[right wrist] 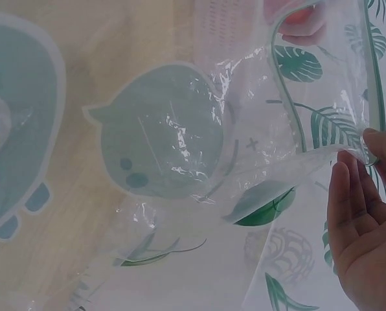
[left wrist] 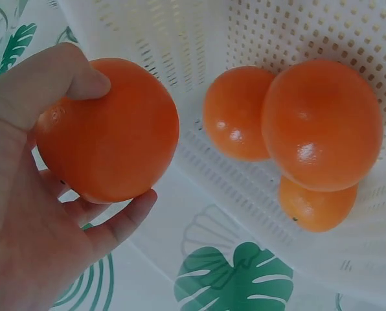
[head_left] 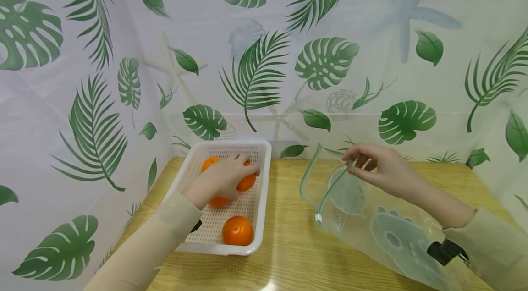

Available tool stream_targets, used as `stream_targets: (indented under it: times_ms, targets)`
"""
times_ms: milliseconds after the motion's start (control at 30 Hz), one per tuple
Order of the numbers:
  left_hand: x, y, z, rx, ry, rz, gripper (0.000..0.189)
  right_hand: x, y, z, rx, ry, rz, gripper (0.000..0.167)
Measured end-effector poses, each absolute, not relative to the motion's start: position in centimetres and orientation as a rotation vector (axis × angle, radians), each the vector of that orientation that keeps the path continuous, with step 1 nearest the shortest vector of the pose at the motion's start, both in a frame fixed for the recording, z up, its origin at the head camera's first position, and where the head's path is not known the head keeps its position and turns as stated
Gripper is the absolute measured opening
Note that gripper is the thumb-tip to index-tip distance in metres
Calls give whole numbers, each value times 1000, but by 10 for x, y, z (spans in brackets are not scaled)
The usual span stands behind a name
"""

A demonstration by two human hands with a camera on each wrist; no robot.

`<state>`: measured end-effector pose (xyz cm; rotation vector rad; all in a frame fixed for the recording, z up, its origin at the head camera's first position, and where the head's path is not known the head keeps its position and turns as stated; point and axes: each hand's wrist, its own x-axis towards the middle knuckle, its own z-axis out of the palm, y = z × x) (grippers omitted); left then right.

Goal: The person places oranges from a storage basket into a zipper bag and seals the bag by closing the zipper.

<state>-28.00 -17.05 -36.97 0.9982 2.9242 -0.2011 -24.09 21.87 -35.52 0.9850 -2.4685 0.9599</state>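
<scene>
Left hand (head_left: 227,177) grips orange (head_left: 247,183) at basket (head_left: 266,190), lower left of head view; three other oranges (head_left: 238,230) lie there, unbagged. Right hand (head_left: 381,171) pinches bag (head_left: 349,195) by rim, lower right; no orange visible inside: work seems early.

Left hand (head_left: 222,177) grips, thumb bent; right hand (head_left: 381,168) pinches between thumb and, it seems, forefinger.

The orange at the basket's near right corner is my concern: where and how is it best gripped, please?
Probably around its upper half, on opposite sides, coming from above: the orange is round, its top is exposed, and it sits close to the near and right walls of the white basket.
</scene>
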Motion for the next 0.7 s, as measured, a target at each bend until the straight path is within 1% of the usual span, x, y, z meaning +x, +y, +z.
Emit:
stream_targets:
  times_ms: [300, 700]
  targets:
    - [-272, -159, -357, 1181, 2933, -179, 64, -241, 217, -355, 991, -2482, 941, 23]
    - [-271, -146, -354, 1264, 2937, -146, 68, -241, 213, -357, 995, -2495, 950, 23]
